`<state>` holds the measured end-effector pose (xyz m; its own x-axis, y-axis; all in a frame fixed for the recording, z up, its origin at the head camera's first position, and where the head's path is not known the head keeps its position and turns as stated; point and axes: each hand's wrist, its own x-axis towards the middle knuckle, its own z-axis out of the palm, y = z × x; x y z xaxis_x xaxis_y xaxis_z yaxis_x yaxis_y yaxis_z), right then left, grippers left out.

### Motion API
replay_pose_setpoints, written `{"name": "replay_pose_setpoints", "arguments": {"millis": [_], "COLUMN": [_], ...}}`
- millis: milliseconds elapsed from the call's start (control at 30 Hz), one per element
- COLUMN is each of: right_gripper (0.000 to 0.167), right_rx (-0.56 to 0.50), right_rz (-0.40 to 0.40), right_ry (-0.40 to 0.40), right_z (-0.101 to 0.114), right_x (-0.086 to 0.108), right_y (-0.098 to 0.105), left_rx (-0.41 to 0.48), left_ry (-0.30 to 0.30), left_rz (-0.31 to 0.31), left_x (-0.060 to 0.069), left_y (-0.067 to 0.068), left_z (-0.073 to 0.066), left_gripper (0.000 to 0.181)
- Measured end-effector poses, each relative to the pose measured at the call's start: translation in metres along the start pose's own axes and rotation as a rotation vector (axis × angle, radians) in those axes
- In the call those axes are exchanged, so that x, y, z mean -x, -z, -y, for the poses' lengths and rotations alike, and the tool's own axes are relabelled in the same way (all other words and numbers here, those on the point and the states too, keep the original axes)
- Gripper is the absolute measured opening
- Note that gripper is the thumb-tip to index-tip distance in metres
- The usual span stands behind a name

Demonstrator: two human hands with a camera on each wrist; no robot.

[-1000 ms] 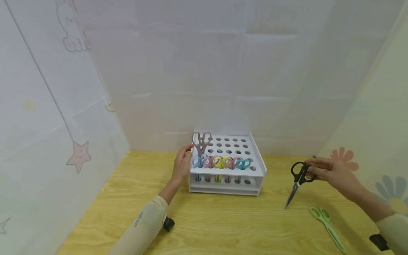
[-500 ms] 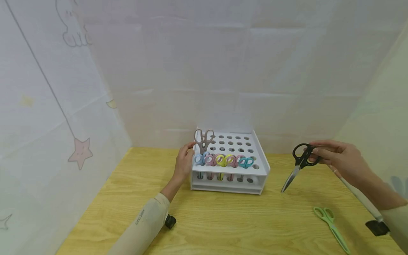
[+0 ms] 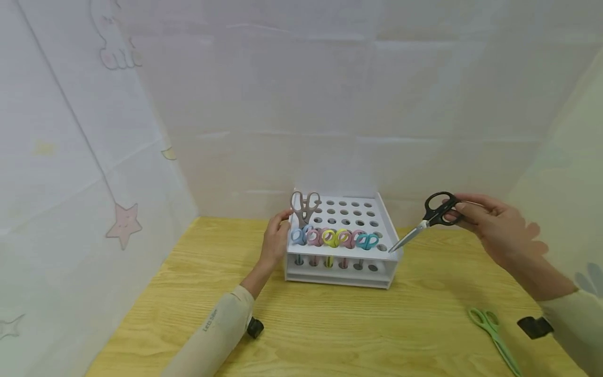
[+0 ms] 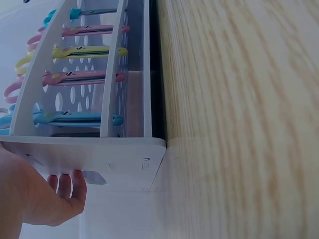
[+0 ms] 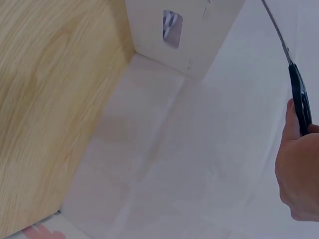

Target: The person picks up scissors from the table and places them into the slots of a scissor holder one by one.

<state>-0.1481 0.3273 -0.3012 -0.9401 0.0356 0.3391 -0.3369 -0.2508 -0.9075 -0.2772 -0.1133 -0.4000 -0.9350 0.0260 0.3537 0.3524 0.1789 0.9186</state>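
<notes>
A white scissors rack (image 3: pixel 344 252) with rows of round holes stands on the table. My left hand (image 3: pixel 275 241) holds its left side; in the left wrist view, bent fingers (image 4: pixel 77 191) lie against the side panel, while the thumb is hidden. My right hand (image 3: pixel 499 228) pinches black-handled scissors (image 3: pixel 435 213) by the handles. Their blades are closed and slant down left, the tip above the rack's front right corner. Along the front row sit blue scissors (image 3: pixel 298 236), two pink pairs, yellow scissors (image 3: pixel 330 237) and teal scissors (image 3: pixel 367 241). Grey-brown scissors (image 3: pixel 305 208) stand behind the blue pair.
Light green scissors (image 3: pixel 494 335) lie on the wooden table (image 3: pixel 339 330) at the front right. A pale sheet (image 3: pixel 330 104) hangs behind the rack, with printed sheets at both sides.
My right hand has carried the black scissors up and left, from over the table to the rack's right edge, and they have tipped flatter. The left hand stays at the rack.
</notes>
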Motion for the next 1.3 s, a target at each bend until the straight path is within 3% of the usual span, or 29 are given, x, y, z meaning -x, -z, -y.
{"name": "replay_pose_setpoints", "arguments": {"millis": [133, 267, 500, 600, 733, 1133, 1300], "right_gripper": [0.034, 0.037, 0.036, 0.031, 0.026, 0.023, 0.023], "right_rx": [0.002, 0.092, 0.577, 0.693, 0.701, 0.732, 0.726], "right_rz": [-0.027, -0.037, -0.021, 0.02, 0.073, 0.174, 0.223], "right_ry": [0.052, 0.127, 0.112, 0.134, 0.142, 0.063, 0.073], "right_z": [-0.005, -0.006, -0.011, -0.018, -0.028, -0.055, -0.064], "right_x": [-0.002, -0.008, -0.021, -0.025, -0.027, -0.014, -0.017], "right_y": [-0.013, -0.029, -0.047, -0.052, -0.057, -0.053, -0.057], "left_rx": [0.006, 0.004, -0.008, -0.006, 0.001, -0.01, -0.003], "left_ry": [0.002, -0.003, -0.01, -0.006, -0.002, -0.009, -0.002], "left_rz": [0.004, 0.003, 0.0, 0.002, 0.005, 0.012, 0.007], "left_x": [0.001, 0.002, 0.001, 0.001, 0.002, 0.001, 0.002], "left_y": [-0.001, -0.001, 0.0, 0.001, 0.0, -0.003, -0.001], "left_z": [0.001, 0.0, 0.001, 0.001, -0.001, -0.002, -0.001], "left_gripper": [0.037, 0.038, 0.039, 0.038, 0.038, 0.038, 0.038]}}
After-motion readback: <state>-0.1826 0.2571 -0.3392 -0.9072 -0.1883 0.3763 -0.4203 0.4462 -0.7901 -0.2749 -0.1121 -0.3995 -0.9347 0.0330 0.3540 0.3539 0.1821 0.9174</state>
